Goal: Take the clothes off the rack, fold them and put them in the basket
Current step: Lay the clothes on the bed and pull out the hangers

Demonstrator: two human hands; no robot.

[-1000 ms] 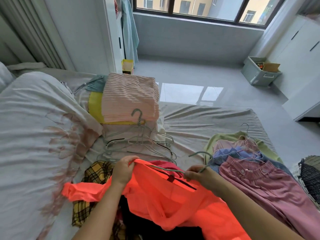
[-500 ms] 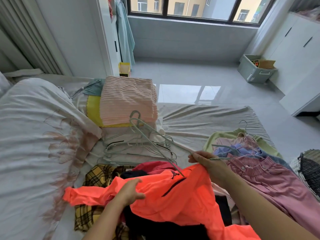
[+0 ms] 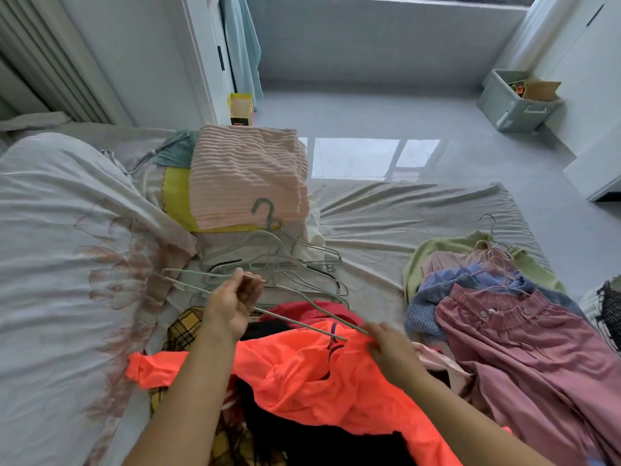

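A bright orange garment (image 3: 302,375) lies crumpled on the bed in front of me, over a black garment (image 3: 319,442) and a yellow plaid one (image 3: 184,327). My left hand (image 3: 232,304) pinches a thin green wire hanger (image 3: 295,319), which slants from the left down onto the orange garment. My right hand (image 3: 391,351) is blurred and lies on the orange cloth beside the hanger's lower end; its grip is unclear. Several bare hangers (image 3: 302,264) are piled just beyond my left hand.
A folded pink ribbed stack (image 3: 245,176) sits on a yellow cloth at the bed's far side. Mauve trousers (image 3: 537,348) top a heap of clothes on hangers at right. A dark mesh basket (image 3: 608,307) shows at the right edge. A white duvet (image 3: 67,247) fills the left.
The hanger has come out of the orange garment and passed from my right hand to my left, which lifted off the cloth. My right hand dropped onto the orange garment.
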